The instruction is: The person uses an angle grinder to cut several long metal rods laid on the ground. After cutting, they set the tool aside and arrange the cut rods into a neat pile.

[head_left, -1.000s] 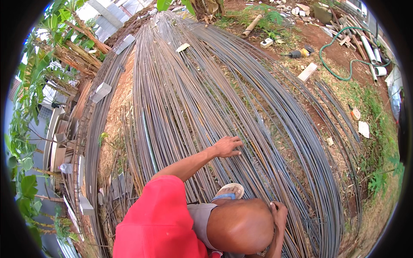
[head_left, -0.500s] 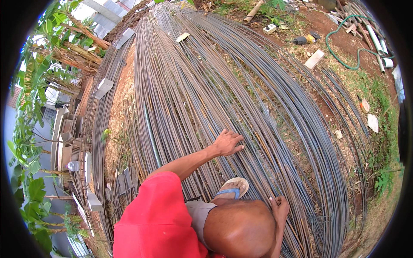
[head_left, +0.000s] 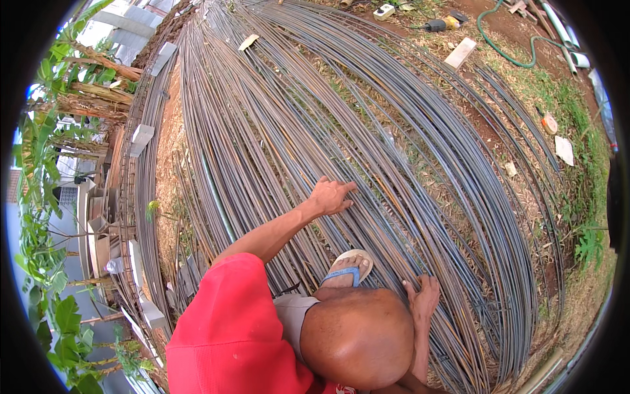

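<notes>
Because the long metal rods lie crowded beneath and beyond the hands, single lengths are best felt for. The left hand is spread loosely over them, the right hand bent low; whether a rod is gripped by either cannot be told. Between them, the sandalled foot should be kept well balanced on the uneven bars.
</notes>
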Demonstrator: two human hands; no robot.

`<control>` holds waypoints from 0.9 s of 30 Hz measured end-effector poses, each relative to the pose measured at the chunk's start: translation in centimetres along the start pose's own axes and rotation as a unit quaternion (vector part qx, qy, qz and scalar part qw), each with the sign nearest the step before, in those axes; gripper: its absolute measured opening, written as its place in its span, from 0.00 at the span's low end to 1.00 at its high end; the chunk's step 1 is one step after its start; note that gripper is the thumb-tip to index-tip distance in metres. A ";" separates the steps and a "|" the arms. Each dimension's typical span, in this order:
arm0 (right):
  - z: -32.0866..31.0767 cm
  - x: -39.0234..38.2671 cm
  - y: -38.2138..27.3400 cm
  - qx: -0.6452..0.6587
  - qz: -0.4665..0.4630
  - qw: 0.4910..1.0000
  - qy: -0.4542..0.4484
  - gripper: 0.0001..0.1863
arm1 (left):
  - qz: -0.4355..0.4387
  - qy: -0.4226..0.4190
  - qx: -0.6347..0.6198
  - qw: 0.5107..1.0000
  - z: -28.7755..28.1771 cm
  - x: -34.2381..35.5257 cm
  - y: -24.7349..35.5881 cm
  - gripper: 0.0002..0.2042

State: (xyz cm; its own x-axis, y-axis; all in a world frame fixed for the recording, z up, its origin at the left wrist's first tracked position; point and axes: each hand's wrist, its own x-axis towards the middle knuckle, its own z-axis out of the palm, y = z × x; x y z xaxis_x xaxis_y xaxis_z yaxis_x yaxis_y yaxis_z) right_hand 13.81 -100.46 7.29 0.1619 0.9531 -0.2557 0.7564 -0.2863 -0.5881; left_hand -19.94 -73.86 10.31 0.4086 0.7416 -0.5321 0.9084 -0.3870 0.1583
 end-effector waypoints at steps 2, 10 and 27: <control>0.0 -0.2 0.0 -0.007 -0.020 1.000 0.018 0.23 | -0.004 -0.013 0.002 1.000 -0.2 0.2 0.1 0.21; -0.2 0.3 -0.8 -0.013 -0.089 0.995 0.054 0.14 | 0.027 -0.034 0.063 0.997 -1.4 1.9 0.6 0.22; -12.7 -4.0 -9.1 0.003 -0.064 0.998 0.024 0.09 | 0.309 0.130 -0.040 0.941 -11.4 -3.0 -1.7 0.26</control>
State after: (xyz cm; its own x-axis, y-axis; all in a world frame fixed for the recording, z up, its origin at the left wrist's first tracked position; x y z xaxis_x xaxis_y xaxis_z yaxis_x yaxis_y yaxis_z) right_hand 14.33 -100.41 23.46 0.0940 0.9856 -0.1406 0.7690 -0.1615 -0.6185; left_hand -21.66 -69.21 21.08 0.8592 0.5023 -0.0973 0.4901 -0.7532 0.4387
